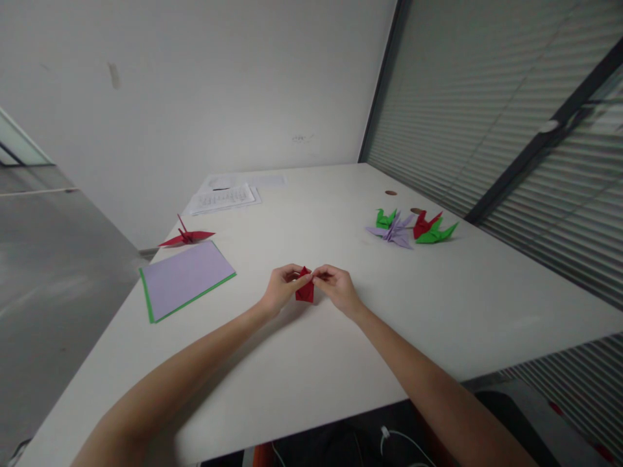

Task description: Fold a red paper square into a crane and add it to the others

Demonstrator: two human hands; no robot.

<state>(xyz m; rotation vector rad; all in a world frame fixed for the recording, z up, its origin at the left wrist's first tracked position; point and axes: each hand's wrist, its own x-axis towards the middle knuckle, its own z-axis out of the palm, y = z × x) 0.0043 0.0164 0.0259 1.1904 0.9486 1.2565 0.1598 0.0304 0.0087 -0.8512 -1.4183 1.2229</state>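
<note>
A small folded piece of red origami paper [304,292] is held up between my two hands, just above the white table [311,370]. My left hand [285,283] pinches its left side, with the thumb lying across the front. At the upper right edge, my right hand [335,285] grips the paper between thumb and forefinger. The folded piece has a pointed top and a wider, flat lower end. Some of the fingers behind the paper are hidden.
On the left lie a stack of purple and green paper sheets [187,279] and a red paper crane [187,237]. Printed papers [224,198] rest farther back. At right stand a purple crane [393,231], green cranes [437,232] and a red one [425,224], near a blinds-covered window [487,117].
</note>
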